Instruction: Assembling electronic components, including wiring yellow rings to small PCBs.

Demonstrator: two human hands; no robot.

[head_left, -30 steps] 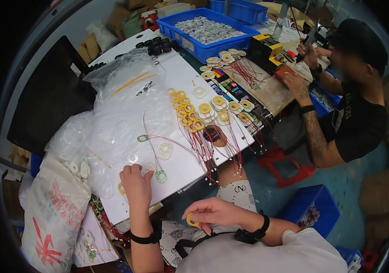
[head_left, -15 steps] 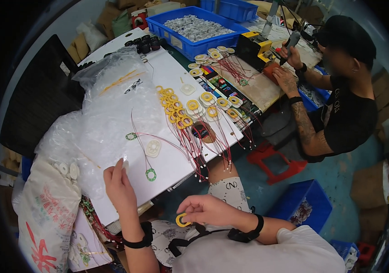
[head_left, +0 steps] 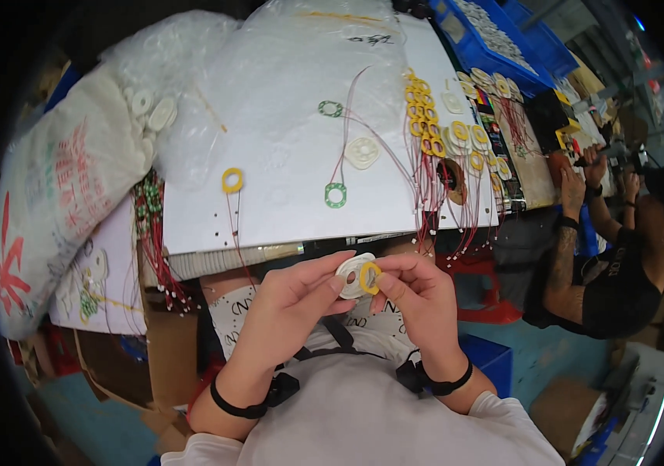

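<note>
Close in front of my body, both hands meet over my lap. My left hand (head_left: 294,299) is closed on the edge of a white round plastic housing (head_left: 356,261) with a hole in it. Between thumb and fingers, my right hand (head_left: 426,299) pinches a yellow ring (head_left: 364,272) against the right side of that housing. Whether the ring is seated in it I cannot tell. On the white table (head_left: 270,221) just ahead lies another yellow ring (head_left: 225,183) with thin wires trailing over the edge. Farther right are a green ring-shaped board (head_left: 328,195) and a white plastic piece (head_left: 363,153).
Rows of yellow rings (head_left: 423,113) with red wires lie on the table's right side, near assembled white pieces. Clear plastic sheeting (head_left: 285,70) covers its far left. A printed sack (head_left: 68,171) of white parts stands at left. A co-worker (head_left: 619,264) sits at right.
My left hand has come back from the table and now holds the white housing. My right hand has brought its yellow ring up to it. The view has swung left.
</note>
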